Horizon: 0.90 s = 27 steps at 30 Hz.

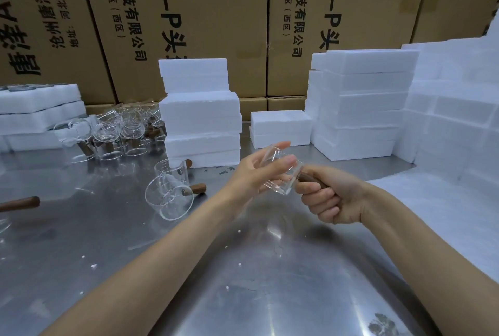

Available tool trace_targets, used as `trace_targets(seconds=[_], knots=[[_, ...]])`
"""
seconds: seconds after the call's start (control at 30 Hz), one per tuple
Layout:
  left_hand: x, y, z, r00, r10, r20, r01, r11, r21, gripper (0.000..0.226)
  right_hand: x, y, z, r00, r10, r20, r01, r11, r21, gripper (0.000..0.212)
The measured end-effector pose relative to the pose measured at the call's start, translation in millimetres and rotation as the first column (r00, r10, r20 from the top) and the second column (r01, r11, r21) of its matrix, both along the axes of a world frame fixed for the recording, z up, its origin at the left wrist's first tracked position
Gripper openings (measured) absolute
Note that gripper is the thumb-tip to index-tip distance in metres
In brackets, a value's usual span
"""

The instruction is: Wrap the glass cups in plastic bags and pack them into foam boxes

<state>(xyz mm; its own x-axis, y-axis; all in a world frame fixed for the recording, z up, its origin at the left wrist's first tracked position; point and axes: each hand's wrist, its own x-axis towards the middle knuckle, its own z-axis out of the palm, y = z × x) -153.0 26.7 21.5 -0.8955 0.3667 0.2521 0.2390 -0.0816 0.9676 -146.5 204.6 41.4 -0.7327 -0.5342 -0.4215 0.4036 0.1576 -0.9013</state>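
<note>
A clear glass cup [280, 173] with a brown wooden handle hangs above the steel table [243, 281] between my hands. My right hand [326, 195] grips the handle in a fist. My left hand [259, 171] holds the cup's body, thumb above the rim and fingers along its side. Two more glass cups [170, 192] with wooden handles stand on the table to the left. A cluster of several glass cups [118, 133] sits farther back left. No plastic bag is visible.
White foam boxes are stacked at centre back [202, 119], right back [359, 103] and far right [459, 119], with one low pair [280, 127] between. Foam trays [37, 111] lie back left. A wooden handle [19, 203] pokes in at the left edge. Cardboard cartons [216, 11] wall the back.
</note>
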Motion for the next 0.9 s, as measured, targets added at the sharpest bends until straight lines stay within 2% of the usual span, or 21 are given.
trace_targets(seconds=[0.07, 0.13, 0.2, 0.3, 0.4, 0.47, 0.53, 0.63, 0.77, 0.83, 0.9], knots=[[-0.2, 1.3, -0.6, 1.000, 0.014, 0.003, -0.014, 1.000, 0.014, 0.056, 0.2, 1.1, 1.3, 0.998, -0.015, 0.062, 0.019, 0.997, -0.078, 0.042], [-0.3, 2.8, -1.0, 0.997, 0.071, 0.017, -0.072, 0.996, 0.046, 0.057, 1.2, 0.1, 1.4, 0.989, -0.131, 0.071, 0.139, 0.981, -0.135, 0.046], [-0.2, 4.7, -0.8, 0.986, 0.164, 0.029, -0.166, 0.983, 0.083, 0.061, 1.1, -2.7, -1.3, 0.958, -0.284, -0.030, 0.276, 0.949, -0.151, 0.045], [-2.0, 4.7, 0.1, 0.963, 0.265, 0.052, -0.268, 0.959, 0.095, 0.067, -1.0, -8.7, -6.9, 0.879, -0.411, -0.244, 0.363, 0.906, -0.217, 0.032], [-7.3, 0.5, -1.4, 0.971, 0.240, -0.004, -0.240, 0.970, -0.036, 0.094, -2.3, -11.2, -8.6, 0.805, -0.488, -0.336, 0.403, 0.867, -0.293, 0.025], [-9.1, -0.8, -2.4, 0.969, 0.223, -0.103, -0.238, 0.956, -0.173, 0.117, -2.9, -10.0, -8.7, 0.765, -0.545, -0.344, 0.450, 0.833, -0.320, 0.021], [-9.3, -2.7, -6.6, 0.938, 0.240, -0.250, -0.302, 0.921, -0.246, 0.131, -4.3, -8.0, -8.9, 0.725, -0.588, -0.358, 0.492, 0.806, -0.329, 0.019], [-9.0, -6.9, -13.0, 0.860, 0.237, -0.451, -0.391, 0.875, -0.286, 0.119, -5.9, -6.1, -9.2, 0.698, -0.605, -0.383, 0.511, 0.796, -0.325, 0.018], [-9.6, -9.8, -10.9, 0.771, 0.318, -0.552, -0.507, 0.831, -0.228, 0.078, -5.6, -7.6, -10.1, 0.716, -0.593, -0.369, 0.485, 0.802, -0.347, 0.019], [-8.3, -9.7, -9.2, 0.691, 0.352, -0.631, -0.579, 0.792, -0.192, 0.073, -4.8, -9.0, -9.9, 0.724, -0.594, -0.351, 0.477, 0.799, -0.366, 0.023], [-6.8, -8.7, -8.6, 0.607, 0.343, -0.717, -0.639, 0.747, -0.183, 0.072, -3.8, -11.5, -11.4, 0.731, -0.574, -0.369, 0.469, 0.816, -0.338, 0.039]])
